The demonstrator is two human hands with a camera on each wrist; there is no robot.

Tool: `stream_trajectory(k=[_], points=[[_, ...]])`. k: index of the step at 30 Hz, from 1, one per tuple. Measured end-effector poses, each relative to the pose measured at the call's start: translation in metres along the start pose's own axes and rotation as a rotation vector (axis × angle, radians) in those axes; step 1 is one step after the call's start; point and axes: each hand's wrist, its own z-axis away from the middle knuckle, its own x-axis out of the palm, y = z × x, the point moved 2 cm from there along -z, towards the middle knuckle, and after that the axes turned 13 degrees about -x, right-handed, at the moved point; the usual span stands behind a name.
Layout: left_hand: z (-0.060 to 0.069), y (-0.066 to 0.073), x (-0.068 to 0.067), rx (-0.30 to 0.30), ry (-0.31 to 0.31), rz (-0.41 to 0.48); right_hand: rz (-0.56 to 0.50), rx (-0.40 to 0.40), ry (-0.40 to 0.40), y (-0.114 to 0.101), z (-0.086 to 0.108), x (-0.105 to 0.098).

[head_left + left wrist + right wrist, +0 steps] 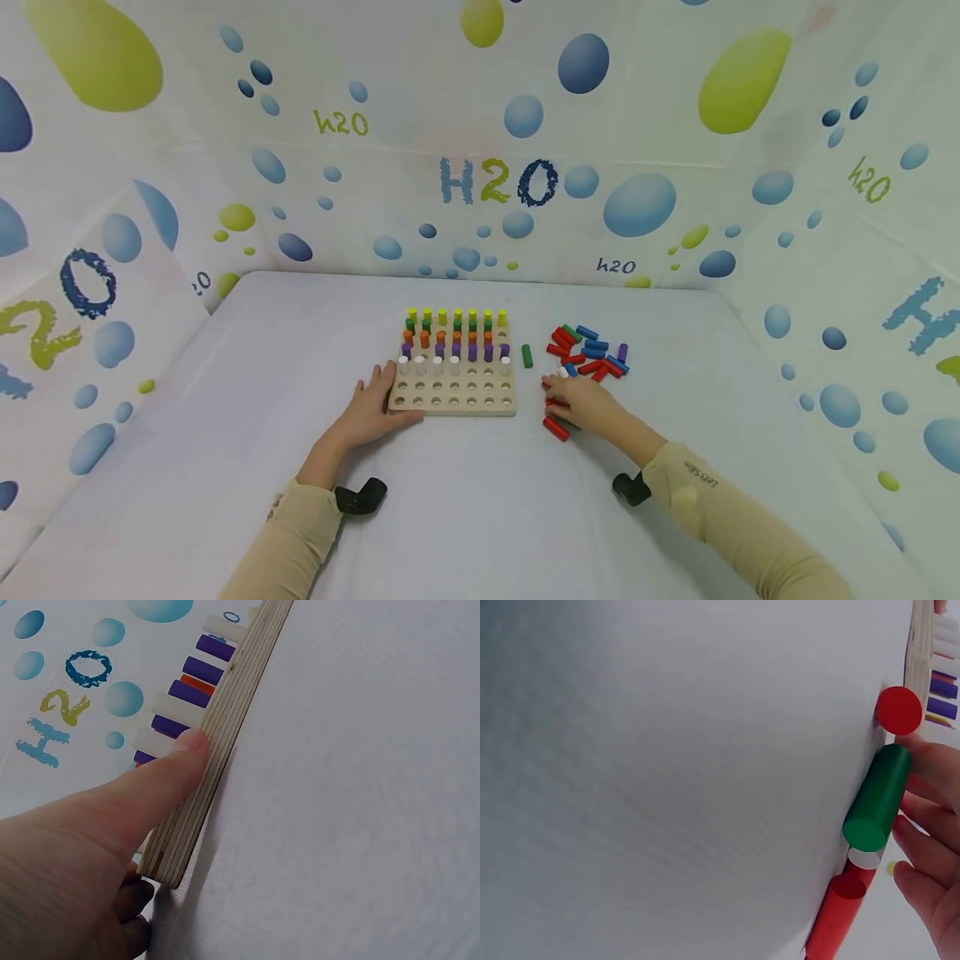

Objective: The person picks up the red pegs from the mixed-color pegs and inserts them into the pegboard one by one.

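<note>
A wooden pegboard (453,412) lies in the middle of the table, with yellow, green, orange, purple and white pegs standing in its rows. The two front rows show bare holes. My left hand (369,410) touches the board's front left corner, thumb (191,746) along the front edge and the other fingers at the left side. Right of the board, my right hand (588,406) reaches into loose pegs, its fingers loosely bent. Close to its fingertips are a green peg (877,799), a red peg (898,710) and a white peg (864,859); no peg is visibly pinched.
Beyond the right hand lie several loose red pegs (573,360) and blue pegs (594,353), plus a purple peg (622,352). One green peg (527,356) lies apart, beside the board. A white cloth (480,508) covers the table; patterned sheets hang around it.
</note>
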Motion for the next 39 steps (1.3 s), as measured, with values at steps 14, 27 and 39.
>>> stream_trajectory(k=[14,27,39], points=[[0.001,0.001,0.000,-0.004,0.003,-0.007,-0.289,-0.027,0.175,0.011,0.009,-0.004],[0.000,0.000,-0.001,0.001,0.007,-0.011,-0.541,0.071,0.268,0.016,0.013,-0.012],[0.000,0.000,-0.001,0.011,0.013,-0.010,-0.711,0.157,0.364,0.015,0.007,-0.016]])
